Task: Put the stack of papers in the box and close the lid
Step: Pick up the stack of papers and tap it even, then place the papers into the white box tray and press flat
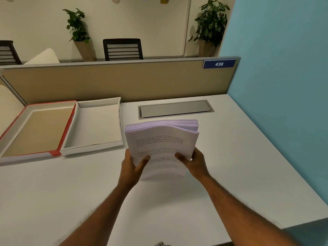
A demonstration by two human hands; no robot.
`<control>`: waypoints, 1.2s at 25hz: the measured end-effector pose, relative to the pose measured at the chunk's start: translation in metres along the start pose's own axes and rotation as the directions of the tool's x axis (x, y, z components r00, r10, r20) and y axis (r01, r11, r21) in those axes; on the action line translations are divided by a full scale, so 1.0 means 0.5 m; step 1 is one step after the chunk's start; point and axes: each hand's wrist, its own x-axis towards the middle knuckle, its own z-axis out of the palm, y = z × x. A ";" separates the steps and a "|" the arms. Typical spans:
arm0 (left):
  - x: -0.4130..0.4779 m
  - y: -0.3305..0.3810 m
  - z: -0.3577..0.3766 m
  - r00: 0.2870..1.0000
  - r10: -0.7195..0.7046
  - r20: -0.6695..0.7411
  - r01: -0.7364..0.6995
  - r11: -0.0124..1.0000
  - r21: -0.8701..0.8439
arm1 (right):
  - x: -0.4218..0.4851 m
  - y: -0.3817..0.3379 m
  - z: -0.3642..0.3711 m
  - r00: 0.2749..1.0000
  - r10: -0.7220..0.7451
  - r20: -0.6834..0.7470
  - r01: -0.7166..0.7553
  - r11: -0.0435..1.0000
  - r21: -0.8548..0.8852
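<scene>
White desk point(230, 157) w/ grey metal cable hatch point(175, 109) set flush near back edge. Tan partition point(115, 82) behind desk, blue tag "438" point(219, 64) at top right corner. Beyond partition: black mesh chair back point(122, 49) in centre, 2 potted plants, left plant point(78, 27) & right plant point(211, 20). Light-blue wall point(284, 68) on right side.

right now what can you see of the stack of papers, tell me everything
The stack of papers is a thick sheaf of white sheets, its top page printed with several paragraphs of dark text, some bold. It is held up off the desk, tilted, its middle bowed upward so the far edges fan out. The left hand and right hand grip its near corners, thumbs on top. It sits right of the open white box, not yet inside.
</scene>
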 end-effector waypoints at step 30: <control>-0.011 -0.044 -0.080 0.725 -0.678 0.121 0.639 0.598 -0.483 | -0.006 -0.012 0.066 0.919 0.316 0.236 -0.370 0.898 0.237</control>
